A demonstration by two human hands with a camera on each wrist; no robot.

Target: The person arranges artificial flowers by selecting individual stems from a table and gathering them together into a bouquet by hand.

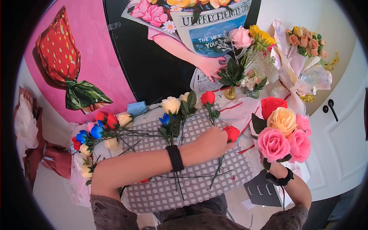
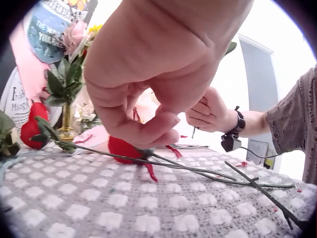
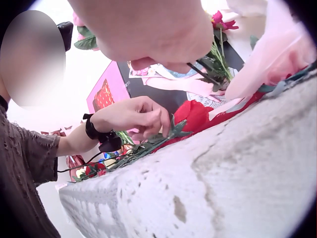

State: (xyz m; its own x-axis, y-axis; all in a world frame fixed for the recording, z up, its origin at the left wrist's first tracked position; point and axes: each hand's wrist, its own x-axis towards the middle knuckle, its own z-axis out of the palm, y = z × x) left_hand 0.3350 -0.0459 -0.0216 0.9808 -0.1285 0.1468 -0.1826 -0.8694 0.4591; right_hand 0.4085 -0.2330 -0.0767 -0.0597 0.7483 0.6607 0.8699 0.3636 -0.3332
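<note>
My left hand [image 1: 207,146] reaches across the cloth to a red rose [image 1: 231,134] lying near its right side. Its curled fingertips [image 2: 166,130] are right at the green base of that rose, whose stem runs back over the cloth. In the right wrist view, the left hand [image 3: 136,116] has thumb and fingers bent at the flower's base. Off to the right, my right hand [image 2: 208,113] is curled round the stems of a bunch of pink, red and peach roses [image 1: 273,147], held up; the blooms mostly hide this hand in the head view.
White, blue and red roses [image 1: 97,131] lie along the left of the checked cloth [image 1: 153,197]. More roses [image 1: 170,105] lie at its back. Small vases [image 1: 230,93] of flowers and a wrapped bouquet [image 1: 291,69] stand behind. Loose stems [image 1: 188,176] cross the front.
</note>
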